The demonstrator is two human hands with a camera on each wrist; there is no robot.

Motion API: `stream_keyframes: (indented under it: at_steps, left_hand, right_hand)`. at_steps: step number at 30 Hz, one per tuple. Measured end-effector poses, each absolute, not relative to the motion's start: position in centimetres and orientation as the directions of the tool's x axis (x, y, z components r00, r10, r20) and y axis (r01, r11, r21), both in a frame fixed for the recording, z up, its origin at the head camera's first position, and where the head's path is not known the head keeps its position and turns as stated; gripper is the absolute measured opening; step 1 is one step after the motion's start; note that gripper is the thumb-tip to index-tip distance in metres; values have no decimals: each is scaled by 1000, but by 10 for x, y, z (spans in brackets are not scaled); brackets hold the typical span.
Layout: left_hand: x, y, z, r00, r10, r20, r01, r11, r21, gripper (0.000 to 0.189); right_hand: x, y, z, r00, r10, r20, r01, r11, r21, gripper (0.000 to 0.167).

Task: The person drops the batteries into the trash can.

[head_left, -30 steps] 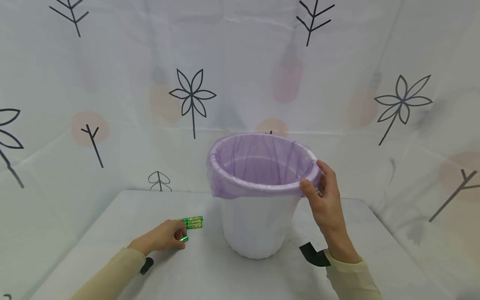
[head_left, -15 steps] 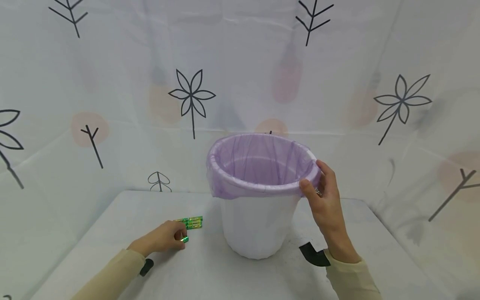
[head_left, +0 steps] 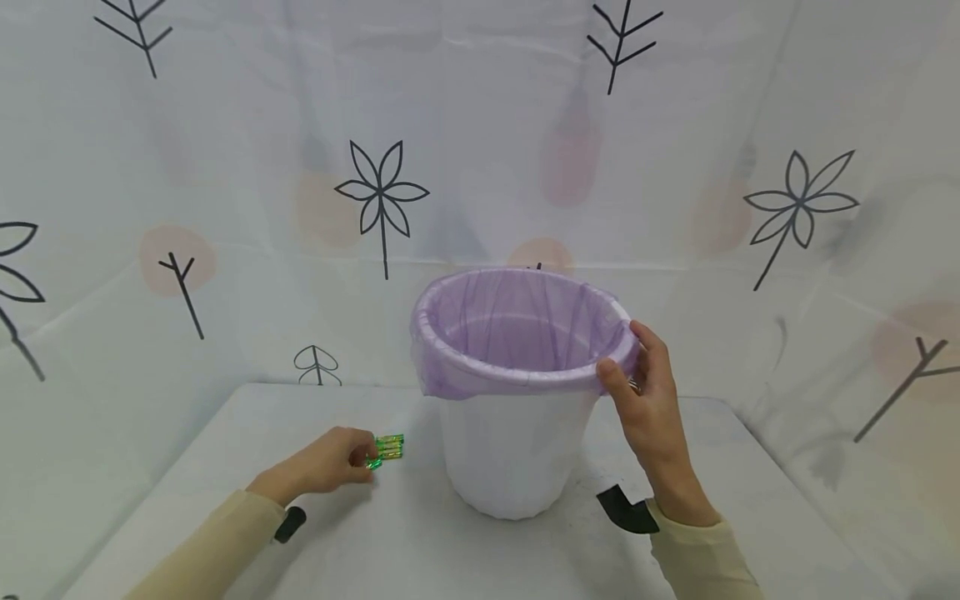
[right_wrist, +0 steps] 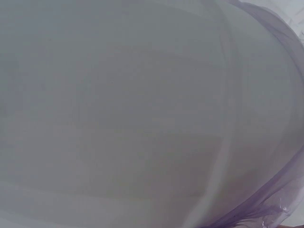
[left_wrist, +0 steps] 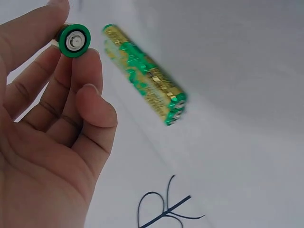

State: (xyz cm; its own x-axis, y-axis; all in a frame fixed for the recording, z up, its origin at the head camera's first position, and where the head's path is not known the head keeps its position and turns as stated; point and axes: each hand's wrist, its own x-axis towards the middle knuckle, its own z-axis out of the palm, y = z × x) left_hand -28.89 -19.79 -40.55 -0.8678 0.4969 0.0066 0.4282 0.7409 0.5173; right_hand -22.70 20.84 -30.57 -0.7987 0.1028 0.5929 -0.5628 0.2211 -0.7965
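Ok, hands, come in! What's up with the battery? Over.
Left hand pinches one green-gold battery. Right hand grips rim of white trash bin. Other batteries close to left hand; bin uncovered.

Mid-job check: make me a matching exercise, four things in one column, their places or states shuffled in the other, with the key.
Things:
1. Left hand
2. Right hand
3. Liner
4. Grouped batteries

Places or states:
A. Lying side by side on the table
B. Pinching a single battery
C. Purple, draped over the white bin's top
D. Holding the bin by its top edge

Pairs: 1-B, 2-D, 3-C, 4-A
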Motion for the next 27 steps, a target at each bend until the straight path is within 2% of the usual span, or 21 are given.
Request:
stream_keyframes:
  at_steps: [5, 14, 21, 27]
  left_hand:
    - [-286, -195, -383, -841, 538, 57, 489, 712, 504, 20]
    - [-279, -187, -330, -842, 528, 108, 515, 731, 447, 21]
    - [-275, -183, -291, -798, 575, 183, 598, 715, 362, 20]
    - [-273, -182, -265, -787, 576, 223, 616, 708, 346, 21]
  right_hand:
    - [-227, 208, -305, -799, 110, 591, -561, 218, -799, 62]
    - [-226, 208, -305, -797, 107, 594, -568, 203, -798, 62]
    - [-226, 209, -306, -800, 115, 588, -556, 223, -801, 62]
    - [-227, 209, -305, -798, 113, 591, -560, 222, -798, 62]
